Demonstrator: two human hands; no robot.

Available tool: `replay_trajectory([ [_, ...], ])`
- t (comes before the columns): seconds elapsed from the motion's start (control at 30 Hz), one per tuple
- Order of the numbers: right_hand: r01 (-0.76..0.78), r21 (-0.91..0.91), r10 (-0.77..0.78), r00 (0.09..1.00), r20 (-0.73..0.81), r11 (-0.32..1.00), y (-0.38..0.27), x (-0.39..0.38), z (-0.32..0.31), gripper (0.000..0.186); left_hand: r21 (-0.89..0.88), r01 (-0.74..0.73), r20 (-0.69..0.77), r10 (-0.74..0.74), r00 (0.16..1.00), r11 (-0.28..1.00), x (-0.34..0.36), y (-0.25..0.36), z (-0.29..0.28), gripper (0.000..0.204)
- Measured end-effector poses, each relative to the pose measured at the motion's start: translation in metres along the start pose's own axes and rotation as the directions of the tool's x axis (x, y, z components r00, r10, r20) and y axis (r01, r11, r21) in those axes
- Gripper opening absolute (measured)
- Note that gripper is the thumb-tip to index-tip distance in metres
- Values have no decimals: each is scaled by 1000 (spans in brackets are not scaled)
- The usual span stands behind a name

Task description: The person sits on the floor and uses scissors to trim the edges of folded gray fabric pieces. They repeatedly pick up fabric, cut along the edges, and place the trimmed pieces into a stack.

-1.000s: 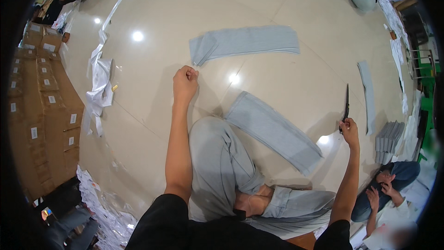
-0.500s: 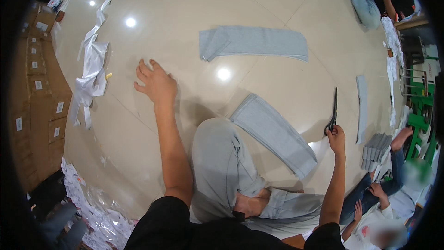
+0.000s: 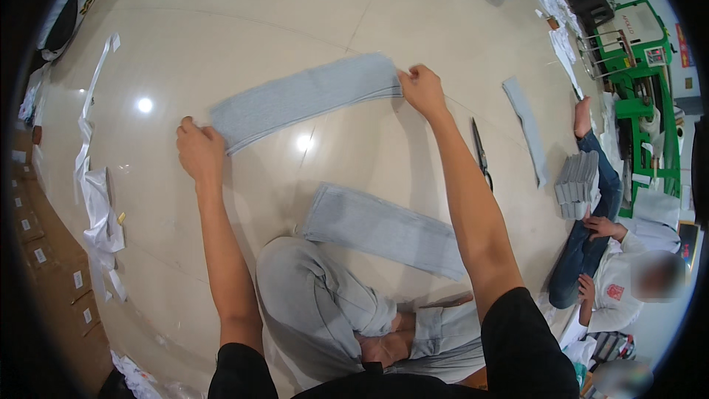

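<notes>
A long piece of light grey-blue fabric (image 3: 306, 100), seemingly folded lengthwise, stretches flat between my hands at the far middle. Its left end is gripped by my left hand (image 3: 199, 149), fingers curled at the edge. At the other end my right hand (image 3: 421, 91) pinches the corner. Black scissors (image 3: 479, 148) lie on the floor just right of my right forearm, which partly borders them. Closer to my crossed legs rests a second, similar fabric piece (image 3: 377, 225), its right end near my right arm.
On the right lie a narrow fabric strip (image 3: 526, 133) and a folded grey stack (image 3: 578, 185), beside a seated person in jeans (image 3: 572, 266). Green machinery (image 3: 639, 111) stands beyond. White ribbon-like scraps (image 3: 100, 214) and cardboard boxes (image 3: 52, 266) are at the left.
My right hand has put the scissors down on the floor and moved to the far fabric's right end. My left hand has taken its left end; the folded-over corner is now spread out. The view has turned.
</notes>
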State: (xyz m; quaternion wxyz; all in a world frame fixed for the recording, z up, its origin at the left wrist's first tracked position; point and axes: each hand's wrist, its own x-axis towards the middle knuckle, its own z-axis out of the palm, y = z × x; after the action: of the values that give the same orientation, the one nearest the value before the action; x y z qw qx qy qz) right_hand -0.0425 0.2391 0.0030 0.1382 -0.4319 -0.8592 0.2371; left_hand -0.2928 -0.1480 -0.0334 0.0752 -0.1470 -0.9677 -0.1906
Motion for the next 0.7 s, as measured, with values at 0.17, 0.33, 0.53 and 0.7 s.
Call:
replay_trajectory([
  [0.17, -148, -251, 155, 988, 8, 957, -43, 16, 30, 47, -129, 93, 181, -69, 981, 987, 9, 1, -14, 47],
  [0.33, -137, -285, 137, 990, -20, 949, -44, -2, 38, 37, -151, 47, 163, -22, 986, 987, -6, 16, -11, 56],
  [0.53, -229, -97, 230, 973, -7, 969, -36, -8, 36, 24, -142, 43, 172, -18, 985, 989, 0, 17, -2, 58],
  [0.7, -202, 101, 215, 966, -145, 974, -31, -25, 29, 19, -76, -20, 210, 36, 977, 997, 0, 35, -7, 59],
])
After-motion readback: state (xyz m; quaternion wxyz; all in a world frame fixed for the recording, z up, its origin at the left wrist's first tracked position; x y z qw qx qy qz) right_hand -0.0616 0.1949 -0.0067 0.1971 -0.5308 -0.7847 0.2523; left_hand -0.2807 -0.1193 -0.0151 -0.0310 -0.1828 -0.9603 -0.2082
